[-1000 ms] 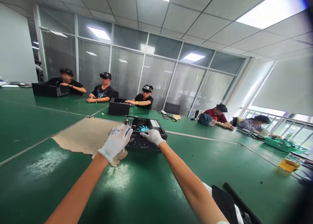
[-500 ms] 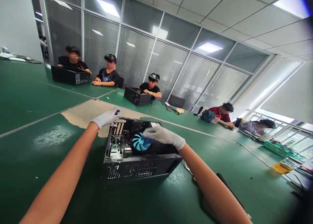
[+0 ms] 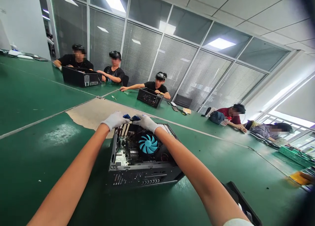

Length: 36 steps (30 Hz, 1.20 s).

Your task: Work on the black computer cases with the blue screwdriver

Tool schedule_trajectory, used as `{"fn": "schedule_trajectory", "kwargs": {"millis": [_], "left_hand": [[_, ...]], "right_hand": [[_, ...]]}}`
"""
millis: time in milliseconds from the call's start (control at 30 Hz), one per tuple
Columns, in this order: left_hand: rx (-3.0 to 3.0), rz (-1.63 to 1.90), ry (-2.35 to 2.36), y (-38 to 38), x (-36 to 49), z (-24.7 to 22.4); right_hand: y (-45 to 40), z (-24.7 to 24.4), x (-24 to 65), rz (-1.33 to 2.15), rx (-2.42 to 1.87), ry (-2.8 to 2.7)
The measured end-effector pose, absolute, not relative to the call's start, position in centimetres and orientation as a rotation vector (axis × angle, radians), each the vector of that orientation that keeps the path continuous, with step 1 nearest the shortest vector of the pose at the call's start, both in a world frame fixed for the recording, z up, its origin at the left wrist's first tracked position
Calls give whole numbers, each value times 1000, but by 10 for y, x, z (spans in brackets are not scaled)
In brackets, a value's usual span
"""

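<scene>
An open computer case [image 3: 147, 171] lies on its side on the green table before me, its inside facing up. A fan with turquoise blades [image 3: 148, 144] sits in its middle, and pale expansion slots [image 3: 126, 129] show at its far left. My left hand [image 3: 115, 120], in a white glove with blue fingertips, is at the far rim, fingers closed. Close beside it, my right hand [image 3: 145, 122], gloved alike, reaches across the case with its fingers bent together. Both sets of fingertips nearly meet over the far rim; what they pinch is too small to make out.
Brown paper [image 3: 86, 114] lies behind the case. A dark panel [image 3: 242, 199] lies at the lower right. Several people sit across the table [image 3: 56, 160], two computer cases [image 3: 82, 77] [image 3: 150, 98] before them. A green basket [image 3: 295, 157] stands at the right.
My right hand has moved from above the fan to the far rim, beside my left hand. The fan blades now show fully. The view has shifted slightly.
</scene>
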<state>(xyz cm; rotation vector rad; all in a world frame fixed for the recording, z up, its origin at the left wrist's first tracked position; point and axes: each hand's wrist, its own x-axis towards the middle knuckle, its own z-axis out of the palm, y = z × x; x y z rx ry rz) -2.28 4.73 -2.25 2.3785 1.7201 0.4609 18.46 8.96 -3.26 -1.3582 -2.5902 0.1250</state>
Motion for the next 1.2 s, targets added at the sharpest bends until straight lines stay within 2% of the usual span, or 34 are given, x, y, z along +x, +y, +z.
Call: {"fn": "schedule_trajectory", "kwargs": {"millis": [167,267,433,633,1067,1200], "left_hand": [[2596,290,1714,63,-17,-19],[2741,184,1662,70,-13,-20],[2822,217,1650,67,-4,-21],[2921,-88,1672,61,9,-10],[2893,84,1718,74,4,-22],[2864,39,1731,69,4,-16]], "right_hand": [[79,-34,188,-317,-1425,-2653],[71,-34,186,-427,-1506,-2658],[64,-40,185,-483,-1483,-2626],[71,-48,184,-491,-1440,-2666],[69,-37,181,-399,-1604,-2629],[71,-34,189,-365,-1495,-2570]]}}
